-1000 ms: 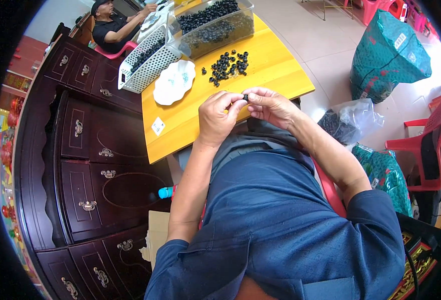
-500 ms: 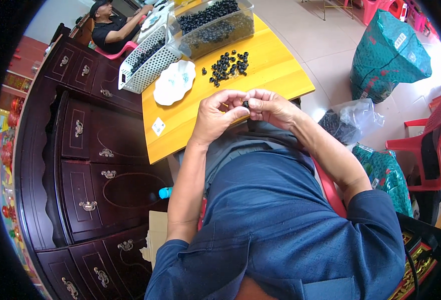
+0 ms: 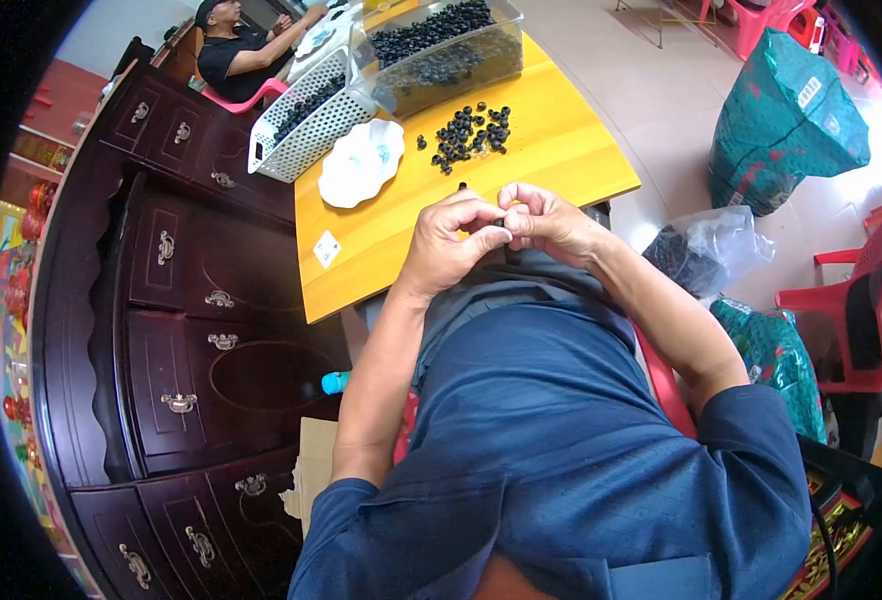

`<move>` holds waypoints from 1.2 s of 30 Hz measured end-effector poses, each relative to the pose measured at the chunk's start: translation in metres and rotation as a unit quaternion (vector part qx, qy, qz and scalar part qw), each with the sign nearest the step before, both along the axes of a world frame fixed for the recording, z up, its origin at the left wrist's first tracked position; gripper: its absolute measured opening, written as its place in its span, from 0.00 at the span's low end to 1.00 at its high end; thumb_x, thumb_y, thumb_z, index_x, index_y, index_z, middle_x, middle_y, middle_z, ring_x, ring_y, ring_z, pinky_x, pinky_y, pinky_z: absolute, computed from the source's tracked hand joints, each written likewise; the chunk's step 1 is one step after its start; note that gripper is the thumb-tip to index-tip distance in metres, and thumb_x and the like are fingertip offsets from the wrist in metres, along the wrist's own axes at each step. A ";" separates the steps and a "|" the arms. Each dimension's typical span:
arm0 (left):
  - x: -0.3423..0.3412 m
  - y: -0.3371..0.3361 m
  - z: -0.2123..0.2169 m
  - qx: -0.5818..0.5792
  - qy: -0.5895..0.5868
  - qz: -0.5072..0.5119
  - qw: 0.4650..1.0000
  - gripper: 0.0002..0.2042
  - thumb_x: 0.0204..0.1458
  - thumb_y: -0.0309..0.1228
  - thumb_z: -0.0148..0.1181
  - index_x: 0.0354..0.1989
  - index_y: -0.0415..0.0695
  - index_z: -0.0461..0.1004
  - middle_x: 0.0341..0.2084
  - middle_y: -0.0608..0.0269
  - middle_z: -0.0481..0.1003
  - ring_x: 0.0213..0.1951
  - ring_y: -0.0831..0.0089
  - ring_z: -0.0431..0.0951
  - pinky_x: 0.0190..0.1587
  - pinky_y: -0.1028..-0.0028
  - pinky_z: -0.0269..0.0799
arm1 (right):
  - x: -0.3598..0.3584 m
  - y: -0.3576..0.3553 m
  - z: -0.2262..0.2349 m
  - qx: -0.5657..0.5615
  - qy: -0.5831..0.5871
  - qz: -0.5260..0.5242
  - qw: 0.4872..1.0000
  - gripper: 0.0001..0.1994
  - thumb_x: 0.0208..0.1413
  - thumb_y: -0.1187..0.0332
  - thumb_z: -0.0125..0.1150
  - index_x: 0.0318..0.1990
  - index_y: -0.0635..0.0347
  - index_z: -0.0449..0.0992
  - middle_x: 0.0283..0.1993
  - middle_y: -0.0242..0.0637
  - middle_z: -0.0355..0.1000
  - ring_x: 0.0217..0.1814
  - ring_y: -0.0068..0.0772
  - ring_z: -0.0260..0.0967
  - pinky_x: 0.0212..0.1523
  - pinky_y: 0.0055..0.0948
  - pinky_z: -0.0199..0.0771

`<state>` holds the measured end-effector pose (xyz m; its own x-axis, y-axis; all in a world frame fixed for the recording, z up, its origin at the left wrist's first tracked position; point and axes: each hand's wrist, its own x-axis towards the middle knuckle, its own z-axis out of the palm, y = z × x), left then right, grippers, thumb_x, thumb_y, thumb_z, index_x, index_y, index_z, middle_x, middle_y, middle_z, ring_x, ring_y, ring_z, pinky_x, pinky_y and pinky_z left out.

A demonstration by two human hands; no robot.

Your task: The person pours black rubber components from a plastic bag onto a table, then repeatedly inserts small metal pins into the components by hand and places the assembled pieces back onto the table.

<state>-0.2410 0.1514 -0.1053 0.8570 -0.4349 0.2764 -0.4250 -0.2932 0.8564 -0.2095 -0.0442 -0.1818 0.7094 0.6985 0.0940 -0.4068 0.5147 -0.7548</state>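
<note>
My left hand (image 3: 449, 245) and my right hand (image 3: 553, 230) meet over the near edge of the yellow table (image 3: 571, 150). Pinched between their fingertips is a small round black part (image 3: 499, 223), mostly covered by the fingers. Just past the left fingers, a single black piece (image 3: 462, 186) shows; whether it lies on the table or sits in the fingers is unclear. Farther up the tabletop lies a loose pile of black ring-like parts (image 3: 457, 138). A white scalloped plate (image 3: 346, 180) rests to its left.
Behind the pile stand a clear plastic bin (image 3: 451, 85) and a white perforated basket (image 3: 326, 135), both holding black parts. A small white card (image 3: 325, 250) lies at left. Dark drawers (image 3: 251, 360) flank the table; green bags (image 3: 771, 120) and a red chair (image 3: 841, 330) are right. Another person (image 3: 246, 55) sits beyond.
The view has shifted slightly. My fingers have closed further over the black part, which shows less now. A single black piece has appeared beyond my left fingers.
</note>
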 end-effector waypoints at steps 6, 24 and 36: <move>-0.003 -0.003 -0.006 -0.020 -0.028 0.009 0.999 0.06 0.48 0.24 0.69 0.34 0.39 0.81 0.24 0.67 0.73 0.27 0.80 0.72 0.32 0.79 0.68 | 0.000 0.002 0.000 0.000 0.013 0.000 1.000 0.15 0.55 0.63 0.70 0.45 0.51 0.70 0.35 0.23 0.72 0.36 0.17 0.69 0.38 0.21 0.70; 0.047 0.091 -0.029 0.031 0.102 0.188 0.976 0.12 0.52 0.27 0.60 0.45 0.39 0.78 0.22 0.73 0.74 0.20 0.87 0.70 0.23 0.83 0.63 | 0.003 0.003 0.000 -0.088 0.103 -0.046 0.990 0.04 0.62 0.63 0.61 0.38 0.48 0.72 0.35 0.24 0.74 0.32 0.16 0.71 0.38 0.18 0.73; 0.188 0.230 0.067 -0.178 0.102 0.307 0.929 0.15 0.57 0.21 0.58 0.52 0.32 0.69 0.39 0.56 0.77 0.37 0.69 0.81 0.38 0.75 0.79 | 0.004 0.007 0.005 -0.101 0.101 -0.034 0.989 0.04 0.62 0.64 0.62 0.38 0.48 0.72 0.35 0.24 0.74 0.33 0.15 0.71 0.38 0.18 0.72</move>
